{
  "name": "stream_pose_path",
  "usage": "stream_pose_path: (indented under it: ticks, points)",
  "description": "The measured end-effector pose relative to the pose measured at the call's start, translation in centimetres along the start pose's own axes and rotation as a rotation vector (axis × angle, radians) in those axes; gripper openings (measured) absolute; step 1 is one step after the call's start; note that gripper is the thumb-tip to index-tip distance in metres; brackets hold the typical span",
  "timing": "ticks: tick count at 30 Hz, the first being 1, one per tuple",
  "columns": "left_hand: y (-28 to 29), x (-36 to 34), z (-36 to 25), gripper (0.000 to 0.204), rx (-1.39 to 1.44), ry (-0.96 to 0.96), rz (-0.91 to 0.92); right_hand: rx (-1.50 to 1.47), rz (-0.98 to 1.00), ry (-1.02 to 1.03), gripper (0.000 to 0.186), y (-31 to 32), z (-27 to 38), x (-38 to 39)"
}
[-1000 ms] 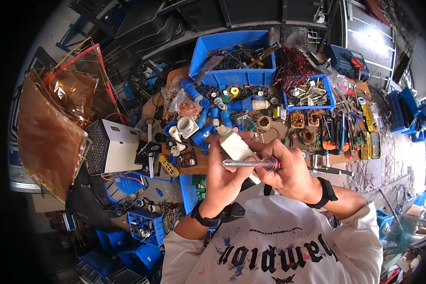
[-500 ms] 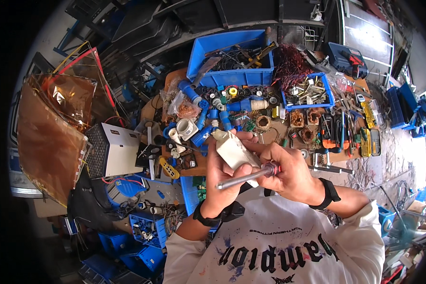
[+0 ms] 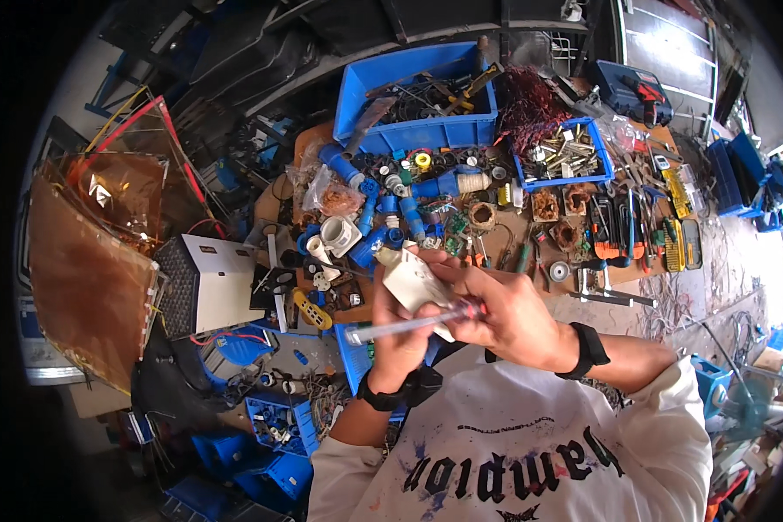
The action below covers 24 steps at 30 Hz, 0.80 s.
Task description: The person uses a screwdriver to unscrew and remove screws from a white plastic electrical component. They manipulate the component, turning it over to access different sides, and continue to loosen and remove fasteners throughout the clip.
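Observation:
My left hand [image 3: 391,352] is closed around a white rectangular plastic piece [image 3: 409,274], held up in front of my chest at the table's near edge. My right hand [image 3: 522,322] grips a screwdriver [image 3: 383,331] with a red handle, its fingers against the right part of the white piece. The screwdriver's blurred metal shaft points left, crossing over my left thumb. Just beyond my hands lie blue pipe fittings [image 3: 407,209] and a white round fitting [image 3: 337,233].
Blue bins of parts [image 3: 348,100] [image 3: 607,170] sit at the back of the cluttered wooden table [image 3: 487,291]. Hand tools [image 3: 618,235] crowd the right side. A brown translucent panel [image 3: 91,270] stands at the left, with more blue crates [image 3: 309,431] low at the lower left.
Both hands, with the white piece and the screwdriver, have moved leftward. The screwdriver's shaft has swung, its free end now lower and further left.

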State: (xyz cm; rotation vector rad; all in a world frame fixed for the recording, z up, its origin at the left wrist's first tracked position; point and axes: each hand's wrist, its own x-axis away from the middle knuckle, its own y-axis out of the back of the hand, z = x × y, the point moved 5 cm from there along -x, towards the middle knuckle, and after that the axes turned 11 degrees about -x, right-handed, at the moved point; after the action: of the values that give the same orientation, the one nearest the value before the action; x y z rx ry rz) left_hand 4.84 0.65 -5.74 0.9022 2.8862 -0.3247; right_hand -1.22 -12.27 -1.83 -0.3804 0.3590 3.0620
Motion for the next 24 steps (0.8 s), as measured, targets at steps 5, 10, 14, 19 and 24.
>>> stream_pose_path:
  ticks: [5, 10, 14, 19, 24]
  points:
    - [3.9, 0.2, 5.2, 0.05, -0.11, 0.152, -0.12, -0.125, -0.115, -0.086, 0.04, -1.7, -5.0, -0.7]
    - [8.2, 1.6, 8.9, 0.057, 0.153, 0.456, -0.286, -0.694, -0.464, -0.524, 0.026, -1.9, -16.8, 2.1]
    - [12.3, 4.7, 11.9, 0.048, 0.24, 0.628, -0.382, -0.746, -0.66, -0.879, 0.024, -1.5, -28.1, 8.0]
    - [15.3, 8.0, 14.2, 0.042, 0.356, 0.834, -0.602, -0.38, -0.695, -1.137, 0.041, -3.5, -41.2, 15.7]
    - [18.2, 9.7, 14.9, 0.041, 0.382, 0.842, -0.611, -0.32, -0.753, -1.211, 0.043, -5.7, -46.4, 16.7]
